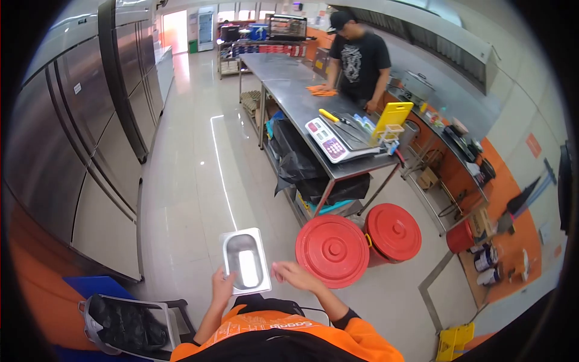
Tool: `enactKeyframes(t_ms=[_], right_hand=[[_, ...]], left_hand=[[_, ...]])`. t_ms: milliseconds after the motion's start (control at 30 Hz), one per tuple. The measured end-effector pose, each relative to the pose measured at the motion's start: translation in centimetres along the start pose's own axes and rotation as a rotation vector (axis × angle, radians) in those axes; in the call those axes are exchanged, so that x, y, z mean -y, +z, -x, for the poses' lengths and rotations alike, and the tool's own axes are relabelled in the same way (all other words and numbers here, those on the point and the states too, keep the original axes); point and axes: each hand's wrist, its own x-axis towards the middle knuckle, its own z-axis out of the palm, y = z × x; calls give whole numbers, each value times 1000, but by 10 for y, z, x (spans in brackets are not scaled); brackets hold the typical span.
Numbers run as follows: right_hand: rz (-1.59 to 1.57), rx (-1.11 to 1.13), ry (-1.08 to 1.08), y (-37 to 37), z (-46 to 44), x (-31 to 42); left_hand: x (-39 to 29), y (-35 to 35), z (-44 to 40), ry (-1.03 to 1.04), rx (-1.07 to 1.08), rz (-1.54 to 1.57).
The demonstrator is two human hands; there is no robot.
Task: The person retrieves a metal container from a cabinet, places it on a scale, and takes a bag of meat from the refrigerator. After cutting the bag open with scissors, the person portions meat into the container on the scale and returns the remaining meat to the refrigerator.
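Note:
A rectangular steel pan [246,260] with a wide rim is held in front of my body, its hollow side facing up. My left hand [222,286] grips the pan's left edge near the lower corner. Just right of the pan is my right hand [295,276], its fingers curled together; whatever they may hold is too small to make out. Nothing shows inside the pan but bright reflections.
Two red lidded bins [333,250] stand ahead to the right, beside a steel table [288,99] bearing a scale [341,142]. A person [359,57] wipes it with an orange cloth [321,90]. Steel fridges [90,139] line the left; a chair [170,320] stands lower left.

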Motion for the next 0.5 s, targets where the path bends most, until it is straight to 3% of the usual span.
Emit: enactKeyframes(t_ms=[100, 200, 300, 400, 500], right_hand=[[99, -39, -86, -58, -71, 17], [99, -164, -156, -121, -139, 10], [109, -331, -157, -193, -200, 0], [68, -543, -81, -266, -255, 0], [180, -693, -138, -338, -305, -8]], left_hand=[[-13, -16, -49, -1, -190, 58], [-9, -28, -117, 123, -259, 161], [-25, -30, -198, 41, -284, 122], [-57, -15, -282, 29, -205, 75], [-103, 19, -359, 53, -70, -49]])
